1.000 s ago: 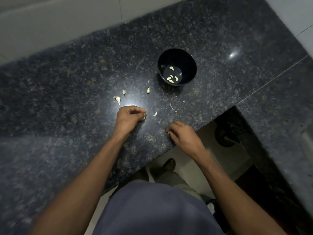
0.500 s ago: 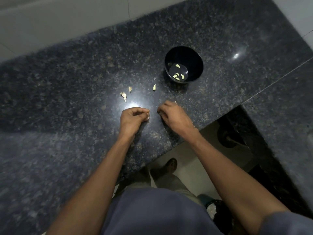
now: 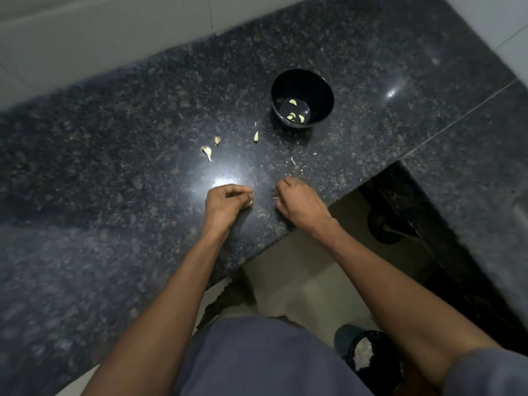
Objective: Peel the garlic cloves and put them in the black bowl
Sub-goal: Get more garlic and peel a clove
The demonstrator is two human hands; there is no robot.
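Garlic cloves lie in two places. A few peeled cloves (image 3: 295,113) sit in the bottom of the black bowl (image 3: 303,81), which stands on the dark speckled counter (image 3: 114,138). Three more cloves lie on the counter: one clove (image 3: 256,136) just beside the bowl, and two with skin (image 3: 207,152) farther to the left. Bits of papery skin (image 3: 293,160) are scattered between the bowl and the hands. Both hands rest near the counter's front edge, close together but not touching. The left hand (image 3: 225,202) has its fingers curled tight around a pale clove (image 3: 251,200) that peeks out by the thumb. The right hand (image 3: 300,201) has its fingers curled too, and a small pale bit shows at the fingertips (image 3: 278,192), pinched there.
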